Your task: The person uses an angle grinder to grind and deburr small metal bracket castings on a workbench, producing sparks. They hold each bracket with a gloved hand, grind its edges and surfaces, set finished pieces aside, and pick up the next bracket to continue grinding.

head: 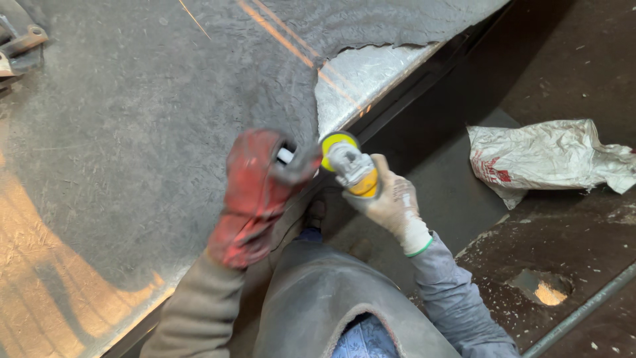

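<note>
My left hand (255,195), in a worn red glove, grips the side handle of a yellow and grey angle grinder (348,166). In a pale knit glove, my right hand (392,205) holds the grinder's body from the right. The disc end sits against the edge of a large grey metal plate (132,132), next to a bright ground patch (358,76) near the plate's rim. Orange spark streaks run up and left across the plate from the grinder. My grey apron and sleeves fill the bottom middle.
A crumpled white sack (550,156) lies on the dark floor at right. A dark steel frame runs under the plate's edge. A thin rod (583,311) crosses the bottom right corner. A metal clamp part (20,43) shows at top left.
</note>
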Demonstrator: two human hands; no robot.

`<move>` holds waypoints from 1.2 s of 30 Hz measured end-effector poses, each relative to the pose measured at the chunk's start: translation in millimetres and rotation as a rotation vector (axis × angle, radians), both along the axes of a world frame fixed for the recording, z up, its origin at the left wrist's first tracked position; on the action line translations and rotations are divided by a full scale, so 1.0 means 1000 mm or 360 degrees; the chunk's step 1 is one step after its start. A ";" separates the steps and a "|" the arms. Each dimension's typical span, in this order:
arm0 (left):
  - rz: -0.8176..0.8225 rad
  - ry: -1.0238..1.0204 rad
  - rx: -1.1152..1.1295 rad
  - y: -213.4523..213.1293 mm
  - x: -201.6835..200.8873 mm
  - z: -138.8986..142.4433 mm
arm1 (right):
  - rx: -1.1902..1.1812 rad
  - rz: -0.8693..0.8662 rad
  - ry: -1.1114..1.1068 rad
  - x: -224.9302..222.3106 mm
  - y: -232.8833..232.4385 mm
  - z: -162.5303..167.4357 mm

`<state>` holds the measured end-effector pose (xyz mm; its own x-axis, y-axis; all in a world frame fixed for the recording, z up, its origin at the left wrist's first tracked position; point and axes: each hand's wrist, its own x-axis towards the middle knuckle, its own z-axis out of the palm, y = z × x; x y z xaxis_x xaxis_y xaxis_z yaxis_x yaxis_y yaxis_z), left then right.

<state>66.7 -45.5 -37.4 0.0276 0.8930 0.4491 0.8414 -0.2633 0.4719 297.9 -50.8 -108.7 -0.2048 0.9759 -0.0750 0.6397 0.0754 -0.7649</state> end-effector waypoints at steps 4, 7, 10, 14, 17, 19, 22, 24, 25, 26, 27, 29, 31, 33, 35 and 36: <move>-0.0066 -0.0442 -0.0180 -0.059 -0.049 -0.018 | -0.0130 -0.0200 0.0531 0.028 -0.003 -0.031; -0.0439 -0.0313 -0.0156 -0.079 -0.082 -0.034 | -0.0352 -0.0281 0.1159 0.056 -0.015 -0.060; -0.0236 -0.0179 -0.0458 -0.094 -0.080 -0.050 | -0.0530 -0.0502 0.1517 0.086 -0.035 -0.086; -0.0101 -0.0491 -0.0230 -0.080 -0.056 -0.059 | -0.0521 -0.0826 0.1554 0.110 -0.064 -0.108; -0.0195 -0.0251 -0.0208 -0.020 -0.055 -0.057 | -0.0596 -0.1041 0.1557 0.123 -0.078 -0.113; -0.0321 0.0014 -0.0321 0.030 -0.056 -0.050 | -0.0613 -0.1120 0.1600 0.128 -0.087 -0.112; -0.0382 0.0199 -0.0583 0.085 -0.054 -0.034 | -0.0517 -0.1122 0.1646 0.131 -0.100 -0.109; -0.0531 0.0423 -0.0155 0.118 -0.042 -0.028 | -0.0469 -0.1126 0.1667 0.131 -0.109 -0.107; -0.0600 0.0526 0.0059 0.129 -0.036 -0.027 | -0.0474 -0.1142 0.1672 0.132 -0.112 -0.106; -0.0621 0.0609 -0.0065 0.138 -0.029 -0.028 | -0.0478 -0.1154 0.1676 0.132 -0.113 -0.106; -0.0638 0.0693 -0.0186 0.145 -0.022 -0.030 | -0.0482 -0.1160 0.1706 0.131 -0.114 -0.106; -0.0640 0.0762 -0.0280 0.151 -0.013 -0.032 | -0.0494 -0.1161 0.1768 0.131 -0.114 -0.105; -0.0615 0.0734 -0.0240 0.147 -0.011 -0.035 | -0.0510 -0.1115 0.1725 0.129 -0.110 -0.103; -0.0625 0.0791 -0.0462 0.133 -0.013 -0.036 | -0.0555 -0.1018 0.1721 0.124 -0.105 -0.100; -0.0653 0.0780 -0.0581 0.112 -0.012 -0.035 | -0.0619 -0.0864 0.1753 0.116 -0.095 -0.096; -0.0678 0.0741 -0.0587 0.100 -0.012 -0.035 | -0.0653 -0.0792 0.1780 0.111 -0.089 -0.094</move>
